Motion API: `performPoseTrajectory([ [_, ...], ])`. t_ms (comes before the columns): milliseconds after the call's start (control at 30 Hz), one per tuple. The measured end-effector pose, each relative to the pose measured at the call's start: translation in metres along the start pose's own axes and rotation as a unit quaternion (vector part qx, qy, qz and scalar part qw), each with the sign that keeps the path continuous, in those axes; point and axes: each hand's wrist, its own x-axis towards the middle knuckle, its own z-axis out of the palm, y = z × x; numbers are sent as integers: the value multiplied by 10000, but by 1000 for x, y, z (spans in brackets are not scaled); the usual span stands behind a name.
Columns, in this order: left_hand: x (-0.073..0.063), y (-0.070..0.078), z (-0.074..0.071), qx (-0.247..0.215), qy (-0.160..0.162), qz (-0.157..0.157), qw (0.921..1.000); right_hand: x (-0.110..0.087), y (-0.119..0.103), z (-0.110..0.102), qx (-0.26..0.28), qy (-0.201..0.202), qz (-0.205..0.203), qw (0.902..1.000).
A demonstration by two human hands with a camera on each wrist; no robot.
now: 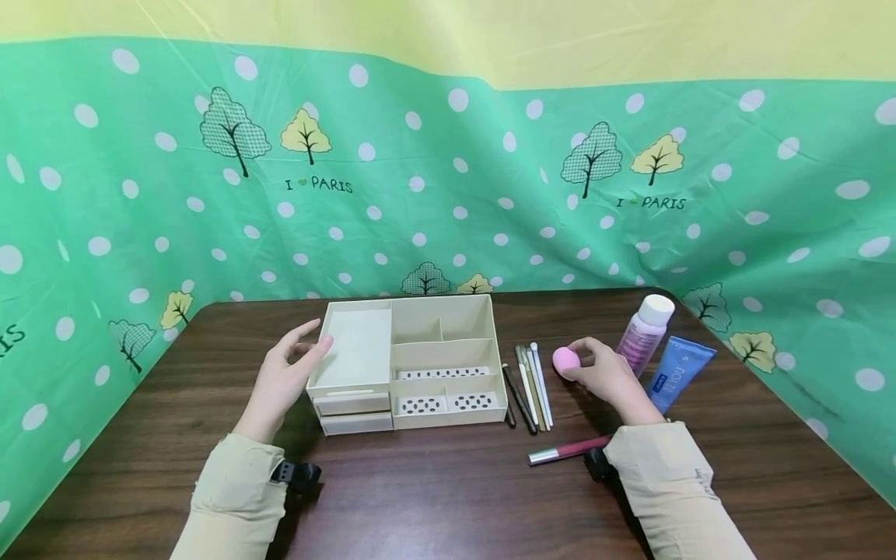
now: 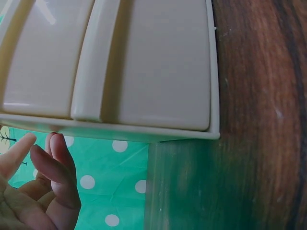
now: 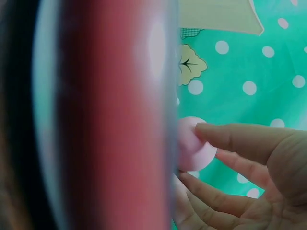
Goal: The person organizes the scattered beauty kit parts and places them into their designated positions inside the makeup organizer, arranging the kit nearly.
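Note:
My right hand [image 1: 607, 375] pinches a pink makeup sponge [image 1: 565, 362] between thumb and fingers, just right of a row of slim brushes and pencils [image 1: 533, 385]. In the right wrist view the thumb presses on the sponge [image 3: 197, 148], which a blurred red tube [image 3: 120, 115] close to the camera partly covers. At the left side of a cream desktop organizer [image 1: 353, 342], my left hand [image 1: 283, 373] is held with relaxed fingers, the thumb overlapping its edge. The left wrist view shows the fingertips right by the organizer's side wall [image 2: 158, 132].
Behind my right hand stand a white-capped pink bottle [image 1: 642, 334] and a blue squeeze tube [image 1: 677, 372]. A dark red tube with a silver end [image 1: 568, 450] lies in front, by the right wrist. The organizer has two drawers [image 1: 357, 422] and several compartments. A green dotted cloth [image 1: 434, 171] hangs behind the table.

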Motion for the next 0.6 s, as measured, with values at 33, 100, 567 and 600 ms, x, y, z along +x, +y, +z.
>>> performPoseTrajectory([
  [33, 0, 0, 0, -1, -4, -3, 10000, 0, 0, 0, 17, -2, 0, 10000],
  [100, 0, 1, 0, -24, -12, -14, 10000, 0, 0, 1, 100, -4, 16, 9999],
  [567, -1, 1, 0, -26, 4, -12, 10000, -1, -5, -1, 1185, 295, -104, 9925],
  [600, -1, 1, 0, -34, 0, -17, 10000, -1, -6, -1, 1281, 283, -166, 9912],
])
